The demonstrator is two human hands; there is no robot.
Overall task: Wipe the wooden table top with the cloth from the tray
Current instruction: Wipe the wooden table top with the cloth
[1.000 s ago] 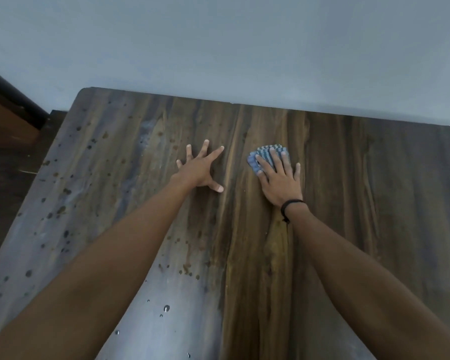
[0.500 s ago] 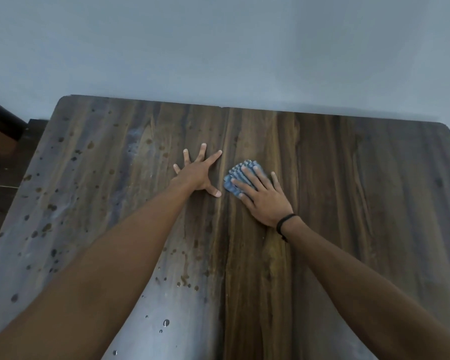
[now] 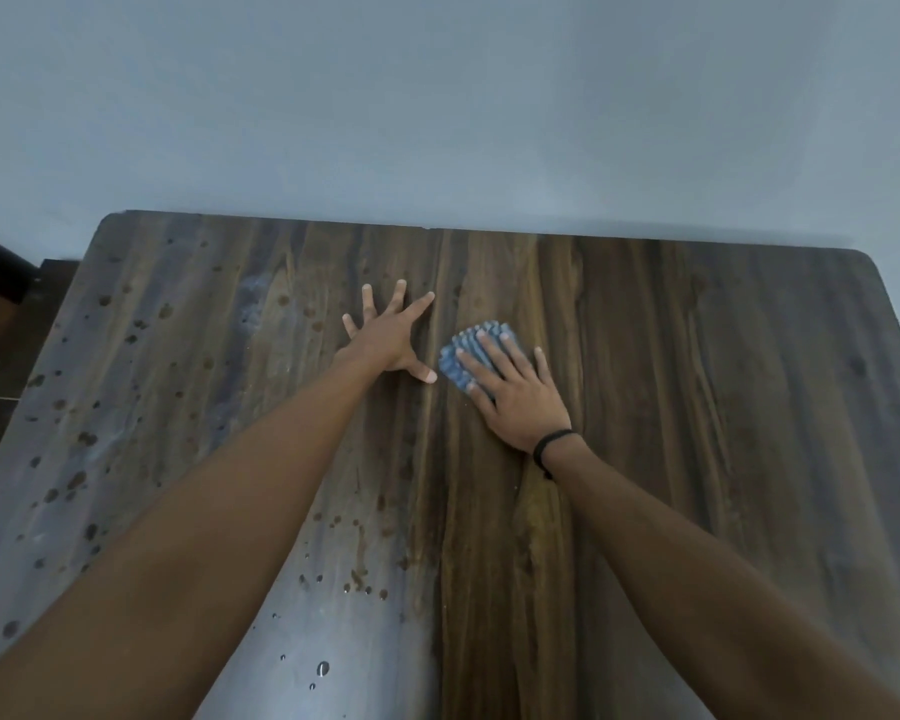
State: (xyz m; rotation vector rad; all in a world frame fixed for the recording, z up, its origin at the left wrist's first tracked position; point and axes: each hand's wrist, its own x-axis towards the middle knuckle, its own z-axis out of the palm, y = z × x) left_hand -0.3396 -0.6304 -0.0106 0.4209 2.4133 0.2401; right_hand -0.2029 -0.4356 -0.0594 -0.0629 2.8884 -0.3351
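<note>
Where the two boards of the dark brown, streaked wooden table top (image 3: 697, 407) meet near its centre, the small blue cloth (image 3: 452, 370) lies flat on the wood. The cloth is folded into a compact pad with a ribbed, ridged weave; its colour is a pale blue-grey. The right hand (image 3: 515, 397) rests palm-down on the cloth, fingers straight and spread over it, pressing rather than gripping. The far and left edges of the cloth show beyond the fingertips. A black wristband (image 3: 552, 441) circles the right wrist.

The left hand (image 3: 385, 337) lies flat on the bare wood just left of the cloth, fingers fully splayed, holding nothing; its thumb tip is near the cloth but apart from it.

Dark spots and water droplets (image 3: 323, 667) mark the left part of the table. A plain grey wall (image 3: 437, 96) stands behind the far edge.
</note>
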